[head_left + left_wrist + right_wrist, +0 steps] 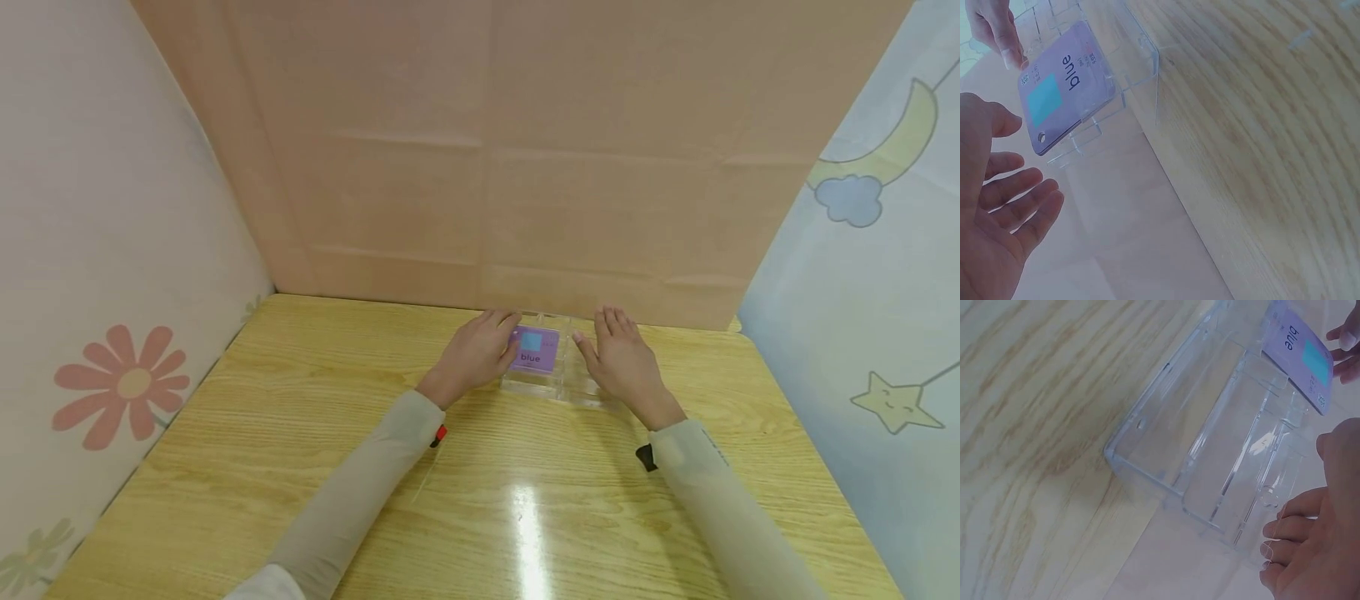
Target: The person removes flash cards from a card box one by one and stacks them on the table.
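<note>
Left hand beside the card's left edge, fingers relaxed and parted, holding nothing. Next, the purple "blue" card leans on the left part of a clear tiered rack — at the far side of the wooden table. Right hand over the rack's right part — fingers extended, gripping nothing; contact is unclear.

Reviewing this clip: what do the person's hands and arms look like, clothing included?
The left hand and right hand are ungloved. Both arms wear long, pale greyish sleeves. A small red-and-black piece shows at the left cuff, a black piece at the right, plus small dark markings, unreadable here.
</note>
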A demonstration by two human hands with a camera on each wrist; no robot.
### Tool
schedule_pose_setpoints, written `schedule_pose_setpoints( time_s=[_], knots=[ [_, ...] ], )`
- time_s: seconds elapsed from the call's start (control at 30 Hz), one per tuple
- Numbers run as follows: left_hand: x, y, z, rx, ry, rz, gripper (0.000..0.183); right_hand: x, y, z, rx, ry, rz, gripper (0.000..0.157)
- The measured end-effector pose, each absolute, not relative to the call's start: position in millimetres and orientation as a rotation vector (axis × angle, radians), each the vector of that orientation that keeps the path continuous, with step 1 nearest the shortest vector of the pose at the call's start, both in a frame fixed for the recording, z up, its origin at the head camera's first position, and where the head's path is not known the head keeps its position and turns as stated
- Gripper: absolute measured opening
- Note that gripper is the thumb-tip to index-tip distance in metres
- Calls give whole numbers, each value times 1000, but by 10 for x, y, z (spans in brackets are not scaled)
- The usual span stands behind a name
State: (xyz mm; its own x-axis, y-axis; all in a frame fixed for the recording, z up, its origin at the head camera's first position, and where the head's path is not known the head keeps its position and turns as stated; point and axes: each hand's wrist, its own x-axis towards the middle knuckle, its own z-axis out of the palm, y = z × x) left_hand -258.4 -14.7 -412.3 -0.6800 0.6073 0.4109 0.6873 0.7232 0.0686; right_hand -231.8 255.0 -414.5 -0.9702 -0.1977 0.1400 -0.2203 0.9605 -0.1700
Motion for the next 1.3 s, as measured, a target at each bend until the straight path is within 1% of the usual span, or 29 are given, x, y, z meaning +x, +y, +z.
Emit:
schedule_pose_setpoints(
  time_s=[0.37,1.0,1.3],
  knots=[
    [-2560,-110,-4146,-961,-2590,-315,44,-2324,2538,-4160,334,-2989,245,81],
    [-2516,-76,-4191,-956,-2670,-227,48,-2329,2502,-4191,346,-2973,244,78],
    [-2490,-69,-4223,-939,-2628,-167,46,-2325,2503,-4190,355,-2963,245,77]
  ],
)
